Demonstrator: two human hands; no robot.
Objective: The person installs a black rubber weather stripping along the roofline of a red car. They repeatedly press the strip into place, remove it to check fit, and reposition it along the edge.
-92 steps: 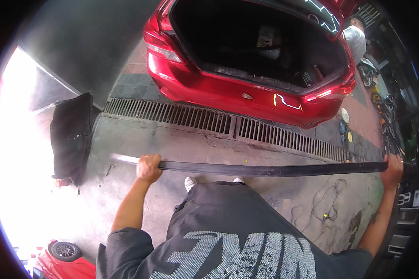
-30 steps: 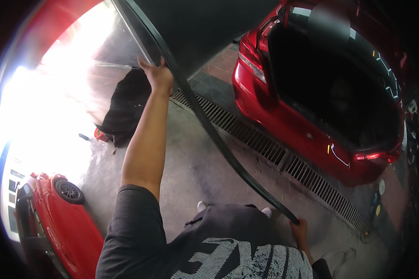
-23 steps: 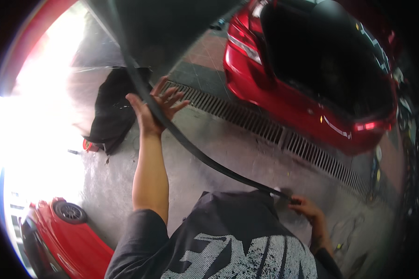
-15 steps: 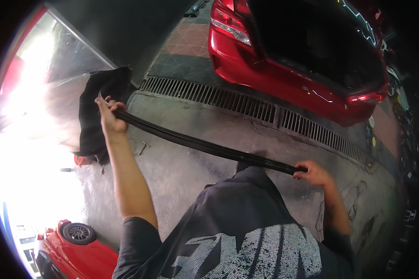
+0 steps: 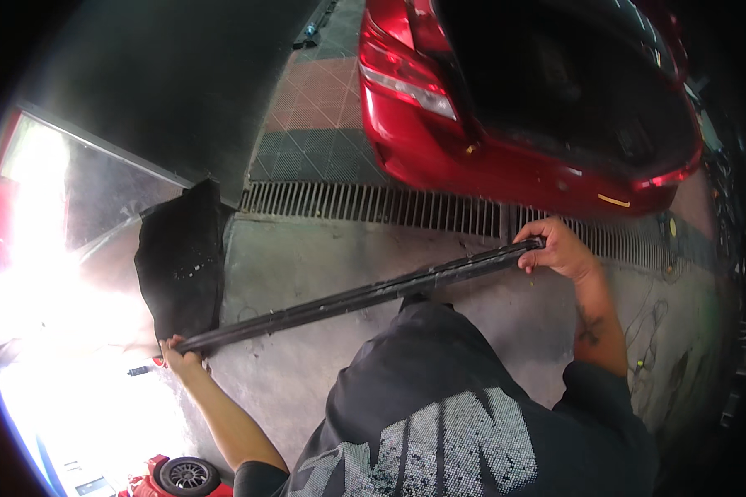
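Note:
A long, narrow black trim strip [image 5: 365, 293] stretches across in front of my body, its right end higher and farther from me than its left. My left hand [image 5: 181, 356] is closed round its left end, beside a black sheet or mat [image 5: 182, 265]. Fingers of my right hand [image 5: 555, 248] grip the other end, just short of the floor drain grate [image 5: 348, 205]. Lengthwise ridges run along the strip. Beyond it stands a red car [image 5: 489, 170] with its boot open; the inside is dark.
Dark and reddish floor tiles [image 5: 307, 99] lie beyond the grate. Another red vehicle with a black wheel [image 5: 188, 475] shows at the lower left. Thin cables [image 5: 651, 331] lie on the concrete at right. Bright light floods the left side.
The strip has tilted: my left hand has come down and nearer, while my right hand has risen and moved farther out. My view has also shifted. Both hands keep their hold.

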